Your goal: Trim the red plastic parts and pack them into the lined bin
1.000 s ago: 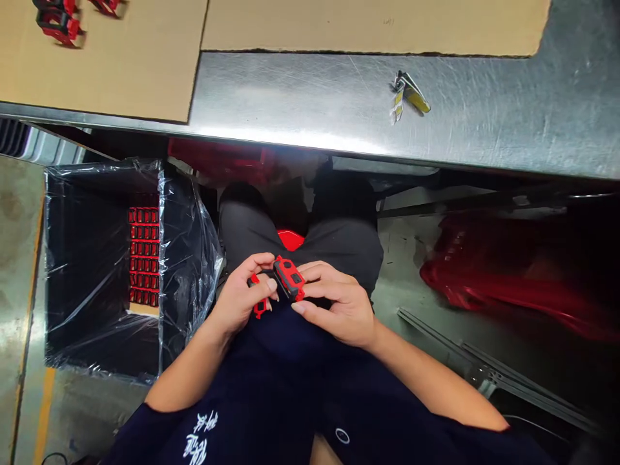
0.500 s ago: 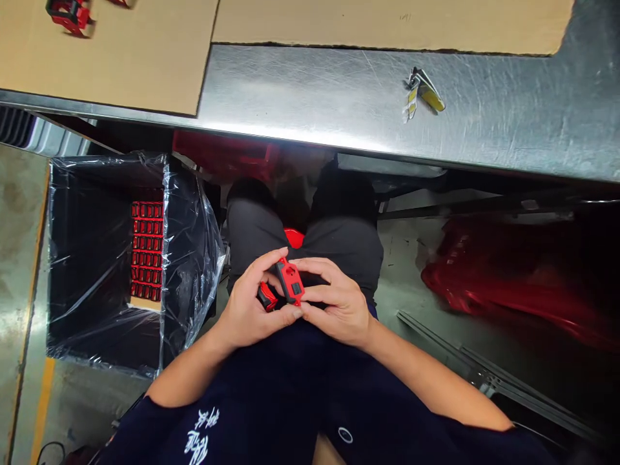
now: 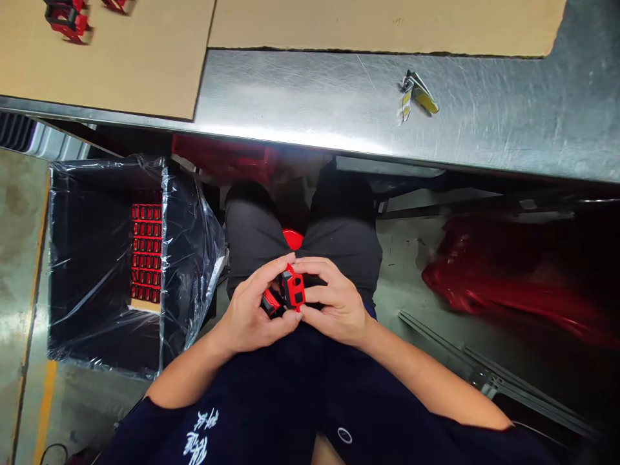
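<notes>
Above my lap, a small red-and-black plastic part (image 3: 293, 289) with openings in its red face is pinched between both hands. My left hand (image 3: 256, 310) grips it by thumb and fingertips from the left. A second red-and-black part (image 3: 272, 301) sits inside that same hand, against the palm, partly covered by the fingers. From the right, the thumb and fingertips of my right hand (image 3: 336, 300) hold the edge of the first part. Other similar red-and-black parts (image 3: 66, 20) lie on the cardboard at the upper left.
A black box lined with clear plastic (image 3: 104, 336) stands at my left, with rows of red-and-black parts (image 3: 146, 253) inside. Ahead runs a metal table (image 3: 310, 97) with cardboard sheets (image 3: 363, 26) and a nail clipper (image 3: 417, 95) on it. Red plastic sheeting (image 3: 494, 284) lies at the right.
The part between my hands has been turned, so its red face and openings show at a different angle. Both hands stay in nearly the same place.
</notes>
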Demonstrator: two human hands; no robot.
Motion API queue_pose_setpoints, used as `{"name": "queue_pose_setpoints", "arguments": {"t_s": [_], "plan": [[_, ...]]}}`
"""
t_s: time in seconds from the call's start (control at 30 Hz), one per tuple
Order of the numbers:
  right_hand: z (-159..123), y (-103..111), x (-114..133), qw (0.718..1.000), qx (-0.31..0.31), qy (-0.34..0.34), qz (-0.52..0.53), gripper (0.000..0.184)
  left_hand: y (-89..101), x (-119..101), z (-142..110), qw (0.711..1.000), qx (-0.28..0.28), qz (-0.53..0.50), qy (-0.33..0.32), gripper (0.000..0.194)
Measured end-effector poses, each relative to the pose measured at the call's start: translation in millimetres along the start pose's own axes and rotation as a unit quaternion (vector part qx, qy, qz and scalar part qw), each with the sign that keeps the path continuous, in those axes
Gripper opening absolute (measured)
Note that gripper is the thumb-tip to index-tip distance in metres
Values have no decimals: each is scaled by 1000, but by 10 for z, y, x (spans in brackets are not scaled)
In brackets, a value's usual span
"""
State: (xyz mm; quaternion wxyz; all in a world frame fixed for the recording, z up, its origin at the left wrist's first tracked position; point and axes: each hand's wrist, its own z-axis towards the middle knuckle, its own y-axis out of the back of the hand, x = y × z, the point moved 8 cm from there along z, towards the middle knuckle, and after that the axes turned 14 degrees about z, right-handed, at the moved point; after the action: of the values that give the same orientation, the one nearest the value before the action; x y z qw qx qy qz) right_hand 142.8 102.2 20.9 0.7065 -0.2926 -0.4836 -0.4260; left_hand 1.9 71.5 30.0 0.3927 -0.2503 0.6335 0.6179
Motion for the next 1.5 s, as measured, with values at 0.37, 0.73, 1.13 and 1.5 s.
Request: {"name": "queue_pose_setpoints", "arguments": {"t_s": [0.37, 0.73, 1.13, 1.5], "plan": [[23, -9, -36, 999, 8, -50, -11, 13, -29, 48, -50, 1000, -9, 20, 12, 79], [-41, -1, -241, 938, -17, -252, 238, 20, -48, 71, -89, 998, 9, 52, 17, 76], [85, -15, -160, 970, -26, -215, 108, 21, -60, -32, -102, 977, -22, 182, -108, 77], [116, -11, -34, 983, -8, -130, 125, 15, -2, -52, -150, 949, -116, 230, -182, 102]]}}
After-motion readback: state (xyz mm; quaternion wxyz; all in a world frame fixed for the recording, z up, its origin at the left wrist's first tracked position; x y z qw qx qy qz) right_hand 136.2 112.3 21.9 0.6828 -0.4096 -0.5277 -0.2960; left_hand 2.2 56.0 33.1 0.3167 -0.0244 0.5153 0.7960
